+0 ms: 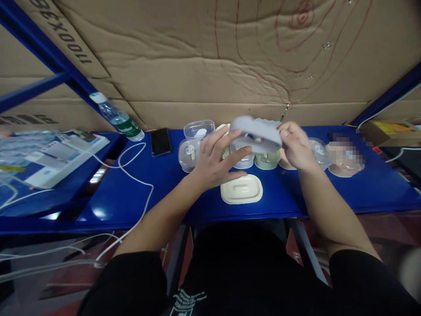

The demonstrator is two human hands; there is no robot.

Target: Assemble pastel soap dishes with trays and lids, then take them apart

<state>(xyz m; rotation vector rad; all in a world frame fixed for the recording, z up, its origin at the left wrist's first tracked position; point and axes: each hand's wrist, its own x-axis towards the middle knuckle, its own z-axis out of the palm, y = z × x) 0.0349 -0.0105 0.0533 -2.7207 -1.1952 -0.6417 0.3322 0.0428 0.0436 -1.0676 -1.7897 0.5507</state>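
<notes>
Above the table (283,202), right-hand fingers (287,134) hold a grey piece (259,131).

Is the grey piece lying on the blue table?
No, the right hand grips the grey piece by its edge and holds it raised above the blue table.

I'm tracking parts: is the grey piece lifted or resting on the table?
Lifted: the right hand holds the grey piece raised, overlapping the containers.

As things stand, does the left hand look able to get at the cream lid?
Probably yes: the cream lid lies on the blue table close to the left hand, whose fingers are spread, and nothing rests on it. The right hand grips the grey piece.
</notes>
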